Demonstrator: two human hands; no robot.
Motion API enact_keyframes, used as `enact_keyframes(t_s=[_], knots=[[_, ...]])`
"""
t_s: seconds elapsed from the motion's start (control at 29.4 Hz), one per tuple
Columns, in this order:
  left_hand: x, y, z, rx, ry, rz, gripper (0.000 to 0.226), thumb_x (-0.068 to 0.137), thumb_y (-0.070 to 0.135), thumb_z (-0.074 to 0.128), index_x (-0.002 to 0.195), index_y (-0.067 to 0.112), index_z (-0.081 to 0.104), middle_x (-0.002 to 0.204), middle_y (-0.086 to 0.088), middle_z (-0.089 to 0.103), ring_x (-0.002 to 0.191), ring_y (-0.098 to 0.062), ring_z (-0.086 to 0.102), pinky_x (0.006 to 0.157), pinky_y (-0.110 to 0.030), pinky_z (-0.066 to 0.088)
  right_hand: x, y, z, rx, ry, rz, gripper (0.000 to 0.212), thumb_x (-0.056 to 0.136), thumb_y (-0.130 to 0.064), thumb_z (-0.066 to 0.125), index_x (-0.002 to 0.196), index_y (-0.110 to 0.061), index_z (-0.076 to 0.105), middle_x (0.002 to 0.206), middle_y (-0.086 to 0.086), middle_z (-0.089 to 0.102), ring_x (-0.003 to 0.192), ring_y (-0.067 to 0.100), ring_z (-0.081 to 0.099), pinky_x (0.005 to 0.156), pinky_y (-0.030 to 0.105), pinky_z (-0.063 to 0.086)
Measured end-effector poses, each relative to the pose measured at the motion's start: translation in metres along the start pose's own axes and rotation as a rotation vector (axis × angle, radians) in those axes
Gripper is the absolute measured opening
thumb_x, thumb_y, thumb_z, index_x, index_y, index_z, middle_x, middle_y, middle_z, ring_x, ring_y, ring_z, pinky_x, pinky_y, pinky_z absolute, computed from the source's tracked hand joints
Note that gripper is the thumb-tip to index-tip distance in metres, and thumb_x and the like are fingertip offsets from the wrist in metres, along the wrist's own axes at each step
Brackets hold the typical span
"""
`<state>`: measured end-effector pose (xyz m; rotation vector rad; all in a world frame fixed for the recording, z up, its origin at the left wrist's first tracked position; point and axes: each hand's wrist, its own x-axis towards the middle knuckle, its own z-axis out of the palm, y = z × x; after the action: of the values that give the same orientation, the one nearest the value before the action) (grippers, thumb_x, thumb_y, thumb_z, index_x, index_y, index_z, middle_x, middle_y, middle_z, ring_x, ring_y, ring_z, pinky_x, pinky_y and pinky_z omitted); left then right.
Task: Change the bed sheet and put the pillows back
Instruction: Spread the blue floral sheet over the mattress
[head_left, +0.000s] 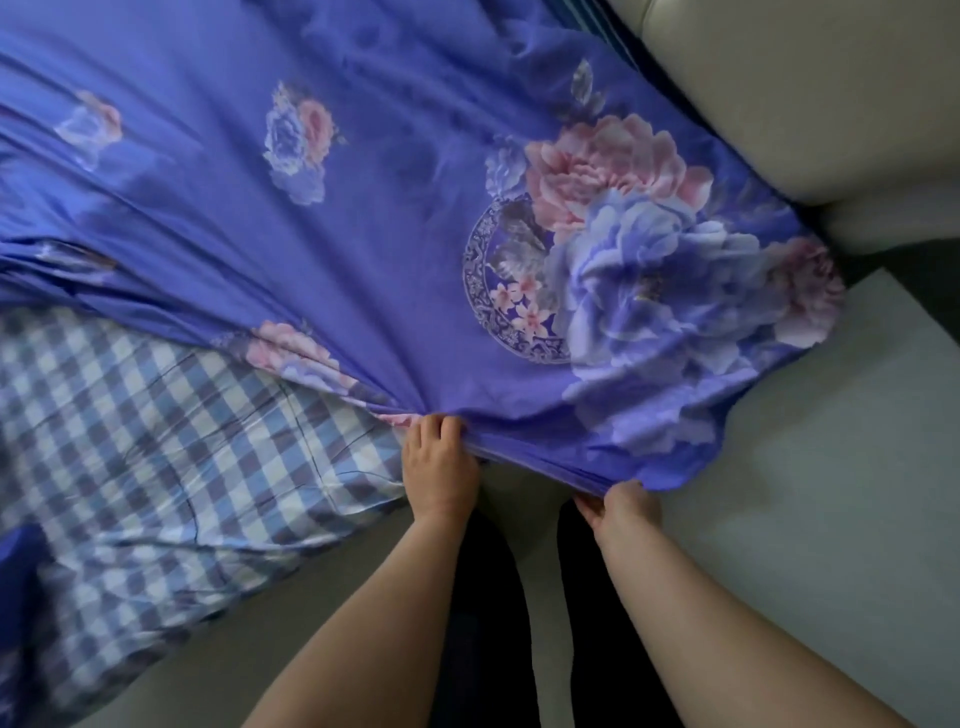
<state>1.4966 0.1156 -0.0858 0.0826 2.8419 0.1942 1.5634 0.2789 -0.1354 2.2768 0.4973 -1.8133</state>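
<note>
A purple-blue floral sheet (363, 218) lies spread over most of the bed, with creases running toward its near edge. My left hand (439, 465) grips a bunched part of that edge. My right hand (621, 506) pinches the edge a little further right, where the cloth hangs off the bed. Left of my hands a blue and white checked cover (156, 441) shows on the mattress, bare of the floral sheet. No pillows are in view.
A pale padded headboard (810, 93) stands at the upper right. Light grey floor (810, 519) runs along the bed's side on the right. My dark-trousered legs (493, 649) stand between my forearms, close against the bed.
</note>
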Motion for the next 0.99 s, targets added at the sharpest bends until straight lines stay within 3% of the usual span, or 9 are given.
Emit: enact_keyframes(t_s=[0.17, 0.34, 0.51, 0.61, 0.68, 0.75, 0.82, 0.88, 0.99], knots=[[0.001, -0.016, 0.004, -0.049, 0.142, -0.002, 0.022, 0.068, 0.004, 0.058, 0.087, 0.008, 0.068, 0.097, -0.016, 0.061, 0.090, -0.038, 0.057, 0.084, -0.042, 0.049, 0.003, 0.005, -0.008, 0.095, 0.079, 0.005, 0.040, 0.098, -0.003, 0.028, 0.134, -0.009, 0.044, 0.138, 0.019, 0.046, 0.118, 0.041, 0.050, 0.084, 0.054, 0.049], [0.004, -0.025, 0.006, -0.053, 0.036, 0.095, 0.031, 0.068, -0.001, 0.062, 0.098, 0.000, 0.066, 0.091, -0.020, 0.066, 0.086, -0.039, 0.061, 0.081, -0.043, 0.051, -0.003, 0.005, -0.003, -0.043, 0.117, -0.122, 0.037, 0.098, -0.006, 0.028, 0.130, -0.006, 0.048, 0.124, 0.020, 0.054, 0.073, 0.033, 0.060, 0.064, 0.047, 0.051], [-0.042, -0.030, 0.019, 0.022, -0.020, 0.214, 0.020, 0.069, 0.012, 0.041, 0.075, 0.008, 0.061, 0.070, -0.010, 0.060, 0.063, -0.029, 0.061, 0.058, -0.032, 0.046, -0.004, 0.014, -0.002, -0.262, 0.283, -0.339, 0.042, 0.100, -0.026, 0.040, 0.124, 0.006, 0.051, 0.125, 0.025, 0.057, 0.108, 0.039, 0.058, 0.089, 0.042, 0.045], [-0.083, -0.031, 0.033, 0.006, -0.197, 0.198, 0.008, 0.065, 0.007, 0.059, 0.070, 0.012, 0.057, 0.070, -0.006, 0.057, 0.059, -0.027, 0.059, 0.050, -0.031, 0.043, -0.007, 0.019, -0.002, -0.332, 0.357, -0.542, 0.053, 0.089, -0.024, 0.063, 0.128, 0.008, 0.044, 0.128, 0.027, 0.052, 0.116, 0.038, 0.053, 0.095, 0.039, 0.040], [-0.103, -0.035, 0.042, -0.060, -0.267, 0.120, 0.020, 0.061, 0.004, 0.070, 0.071, 0.012, 0.055, 0.074, -0.007, 0.057, 0.057, -0.029, 0.058, 0.044, -0.030, 0.040, -0.011, 0.026, -0.005, -0.500, 0.393, -0.844, 0.060, 0.083, -0.017, 0.070, 0.129, 0.009, 0.042, 0.127, 0.029, 0.049, 0.116, 0.040, 0.049, 0.097, 0.040, 0.035], [-0.108, -0.040, 0.044, -0.106, -0.260, 0.027, 0.014, 0.069, 0.004, 0.065, 0.075, 0.010, 0.054, 0.079, -0.010, 0.057, 0.061, -0.034, 0.058, 0.046, -0.034, 0.039, -0.019, 0.038, -0.006, -0.675, 0.295, -1.290, 0.054, 0.079, -0.008, 0.069, 0.126, 0.009, 0.048, 0.114, 0.028, 0.055, 0.103, 0.041, 0.053, 0.089, 0.043, 0.038], [-0.099, -0.046, 0.044, -0.157, -0.257, -0.035, 0.001, 0.083, 0.008, 0.055, 0.083, 0.008, 0.054, 0.089, -0.013, 0.058, 0.076, -0.038, 0.057, 0.056, -0.041, 0.039, -0.026, 0.054, -0.004, -0.965, -0.044, -1.585, 0.046, 0.079, -0.002, 0.058, 0.124, 0.004, 0.053, 0.107, 0.022, 0.059, 0.099, 0.037, 0.054, 0.089, 0.043, 0.041], [-0.086, -0.054, 0.040, -0.262, -0.231, -0.104, 0.006, 0.089, 0.013, 0.050, 0.087, 0.008, 0.053, 0.094, -0.015, 0.061, 0.088, -0.037, 0.056, 0.065, -0.040, 0.037, -0.030, 0.074, -0.002, -1.526, -0.467, -1.468, 0.058, 0.077, -0.008, 0.047, 0.135, -0.011, 0.047, 0.126, 0.012, 0.055, 0.120, 0.029, 0.048, 0.103, 0.040, 0.034], [-0.075, -0.062, 0.024, -0.385, -0.135, -0.071, 0.012, 0.087, 0.018, 0.055, 0.094, 0.010, 0.062, 0.093, -0.013, 0.068, 0.089, -0.033, 0.060, 0.069, -0.038, 0.040, -0.024, 0.097, -0.001, -2.137, -0.575, -1.251, 0.053, 0.085, -0.014, 0.046, 0.137, -0.019, 0.040, 0.141, 0.001, 0.044, 0.136, 0.016, 0.031, 0.115, 0.039, 0.012]])
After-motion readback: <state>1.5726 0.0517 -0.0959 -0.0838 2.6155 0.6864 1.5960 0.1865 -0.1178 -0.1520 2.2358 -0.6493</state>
